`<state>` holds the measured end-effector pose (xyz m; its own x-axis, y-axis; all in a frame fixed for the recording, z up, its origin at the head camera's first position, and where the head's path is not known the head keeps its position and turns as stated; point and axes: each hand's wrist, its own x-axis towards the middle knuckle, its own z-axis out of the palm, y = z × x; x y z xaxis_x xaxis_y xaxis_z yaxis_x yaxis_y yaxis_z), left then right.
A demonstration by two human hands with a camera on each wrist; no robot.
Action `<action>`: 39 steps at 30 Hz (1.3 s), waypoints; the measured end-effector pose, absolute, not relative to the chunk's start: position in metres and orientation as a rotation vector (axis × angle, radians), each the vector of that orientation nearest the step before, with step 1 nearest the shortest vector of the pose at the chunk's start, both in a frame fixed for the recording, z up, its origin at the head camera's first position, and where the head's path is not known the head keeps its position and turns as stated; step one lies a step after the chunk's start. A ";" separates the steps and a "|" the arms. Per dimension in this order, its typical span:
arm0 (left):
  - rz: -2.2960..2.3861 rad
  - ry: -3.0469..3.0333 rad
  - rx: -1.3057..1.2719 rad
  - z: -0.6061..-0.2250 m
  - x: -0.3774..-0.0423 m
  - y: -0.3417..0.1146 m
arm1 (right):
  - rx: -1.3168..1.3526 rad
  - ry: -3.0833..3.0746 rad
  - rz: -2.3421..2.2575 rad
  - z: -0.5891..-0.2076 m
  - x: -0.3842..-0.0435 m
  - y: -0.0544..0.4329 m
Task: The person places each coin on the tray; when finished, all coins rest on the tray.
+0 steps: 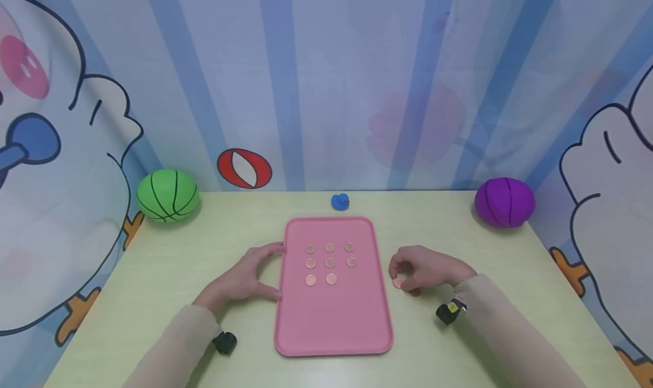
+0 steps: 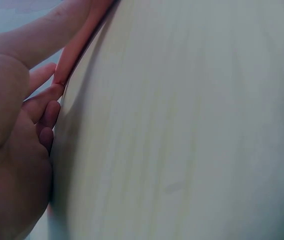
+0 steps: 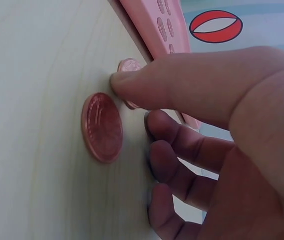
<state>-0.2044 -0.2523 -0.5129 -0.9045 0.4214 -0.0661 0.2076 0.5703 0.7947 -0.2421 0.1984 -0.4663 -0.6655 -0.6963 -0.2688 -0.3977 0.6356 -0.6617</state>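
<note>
A pink tray lies on the table with several copper coins in rows on its upper half. My left hand is at the tray's left edge, thumb and fingers spread and touching the rim. In the left wrist view, that hand is beside the rim. Right of the tray, my right hand pinches a copper coin between thumb and forefinger, low over the table. In the right wrist view, a second copper coin lies on the table close to the thumb; the other fingers are curled.
A blue rubber duck stands behind the tray. At the back left sits a green ball, at the back right a purple ball. A printed cloth hangs along the table's back edge and sides.
</note>
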 end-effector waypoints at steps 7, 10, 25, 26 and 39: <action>1.246 2.565 0.564 -0.514 -0.205 -0.252 | -0.866 2.362 -0.771 -0.467 -0.241 0.196; 1.249 2.567 0.561 -0.514 -0.205 -0.252 | -0.890 2.359 -0.768 -0.466 -0.241 0.195; 1.254 2.548 0.533 -0.513 -0.205 -0.252 | -0.917 2.329 -0.826 -0.462 -0.241 0.193; 1.252 2.548 0.525 -0.512 -0.205 -0.252 | -0.908 2.324 -0.835 -0.463 -0.241 0.193; 1.268 2.551 0.549 -0.513 -0.205 -0.251 | -0.855 2.279 -0.937 -0.465 -0.243 0.199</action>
<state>-0.2054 -0.2511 -0.5133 -0.9008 0.4317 -0.0459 0.2240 0.5528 0.8026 -0.2434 0.1987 -0.4648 -0.6611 -0.7156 -0.2255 -0.3499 0.5599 -0.7511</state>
